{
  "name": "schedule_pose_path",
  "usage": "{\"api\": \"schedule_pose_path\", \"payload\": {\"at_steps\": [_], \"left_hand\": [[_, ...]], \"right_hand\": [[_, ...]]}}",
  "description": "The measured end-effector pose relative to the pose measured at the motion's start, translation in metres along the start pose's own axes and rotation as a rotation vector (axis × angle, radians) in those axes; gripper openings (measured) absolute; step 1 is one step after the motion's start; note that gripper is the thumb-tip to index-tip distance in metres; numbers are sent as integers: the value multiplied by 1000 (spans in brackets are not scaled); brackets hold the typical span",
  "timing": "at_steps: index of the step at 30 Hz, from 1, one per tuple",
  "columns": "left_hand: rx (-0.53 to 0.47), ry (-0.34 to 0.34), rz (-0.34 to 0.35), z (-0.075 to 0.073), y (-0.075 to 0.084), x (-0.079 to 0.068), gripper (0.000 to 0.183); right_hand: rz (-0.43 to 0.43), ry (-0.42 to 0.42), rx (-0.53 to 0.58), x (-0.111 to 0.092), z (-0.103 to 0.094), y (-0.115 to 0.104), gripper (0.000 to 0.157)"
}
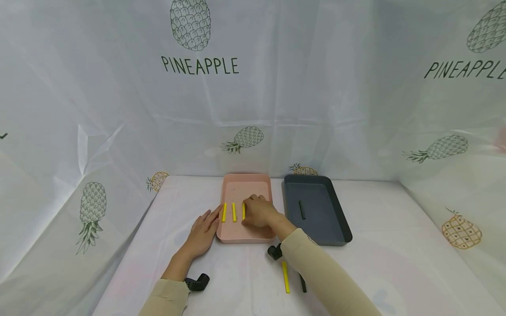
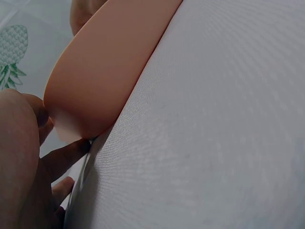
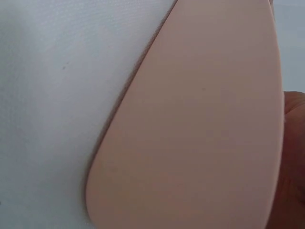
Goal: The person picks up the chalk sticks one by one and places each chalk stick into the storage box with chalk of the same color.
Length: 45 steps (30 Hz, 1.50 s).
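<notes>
A pink tray (image 1: 245, 237) stands on the white cloth, with two yellow sticks (image 1: 234, 212) lying side by side in its left part. Over the tray, my right hand (image 1: 258, 213) pinches a third yellow stick (image 1: 243, 210), which lines up with the other two. My left hand (image 1: 200, 235) has its fingers extended against the tray's left side. In the left wrist view, the left hand (image 2: 24, 157) meets the corner of the pink tray (image 2: 105, 62). The tray's wall (image 3: 200, 119) hides most of the right hand (image 3: 293, 167) in the right wrist view.
Right of the pink tray stands a dark grey tray (image 1: 318, 230) with a black stick (image 1: 302, 210) in it. Nearer the front, another yellow stick (image 1: 286, 277) and a black stick (image 1: 303, 284) lie beside my right sleeve (image 1: 324, 272). A pineapple-print curtain (image 1: 336, 87) hangs behind.
</notes>
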<state>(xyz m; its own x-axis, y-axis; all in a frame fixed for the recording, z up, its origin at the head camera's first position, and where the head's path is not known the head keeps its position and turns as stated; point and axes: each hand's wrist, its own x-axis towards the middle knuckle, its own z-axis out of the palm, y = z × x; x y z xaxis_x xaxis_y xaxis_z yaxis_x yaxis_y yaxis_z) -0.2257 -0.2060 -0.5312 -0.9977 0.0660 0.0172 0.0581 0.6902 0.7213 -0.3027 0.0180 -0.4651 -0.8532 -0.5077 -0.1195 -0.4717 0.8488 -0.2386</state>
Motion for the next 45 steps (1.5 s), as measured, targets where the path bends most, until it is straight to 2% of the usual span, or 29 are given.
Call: {"api": "schedule_pose_path", "payload": {"at_steps": [14, 24, 30, 45], "left_hand": [[6, 2, -17, 5, 2, 0, 49], [5, 8, -30, 6, 2, -1, 50], [10, 2, -24, 5, 1, -1, 50], [23, 14, -25, 4, 1, -3, 50]], "right_hand": [[11, -13, 46, -6, 0, 5, 72], [-40, -2, 16, -12, 1, 9, 62], [-53, -1, 30, -21, -1, 10, 69], [-62, 10, 92, -43, -16, 11, 73]]}}
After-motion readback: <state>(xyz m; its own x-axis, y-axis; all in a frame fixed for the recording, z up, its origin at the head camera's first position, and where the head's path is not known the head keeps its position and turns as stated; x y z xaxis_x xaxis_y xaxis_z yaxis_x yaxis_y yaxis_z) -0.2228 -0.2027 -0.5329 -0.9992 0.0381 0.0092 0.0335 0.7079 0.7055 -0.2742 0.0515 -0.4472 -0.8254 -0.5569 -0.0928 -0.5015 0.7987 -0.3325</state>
